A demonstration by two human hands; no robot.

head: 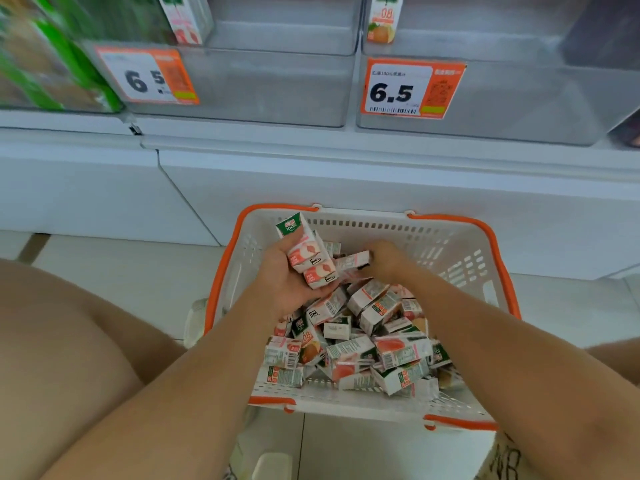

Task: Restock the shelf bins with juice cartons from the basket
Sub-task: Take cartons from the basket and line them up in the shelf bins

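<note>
A white basket [450, 251] with orange rim and handles sits on the floor, holding several small juice cartons [367, 337]. My left hand [280, 275] is above the basket's far left and grips a stack of pink peach cartons [308, 254]. My right hand [388, 261] is beside it, fingers curled round another pink carton [351, 263] lying sideways. Above, two clear shelf bins stand side by side: the left bin [263, 84] has one peach carton [185, 19] at its back, the right bin [519, 98] has one orange carton [384, 19].
Orange price tags reading 6.5 hang on both bin fronts [412, 88]. A bin with green cartons [52, 64] stands at the far left. A white cabinet ledge [311, 161] runs below the bins. My knee [62, 341] fills the lower left.
</note>
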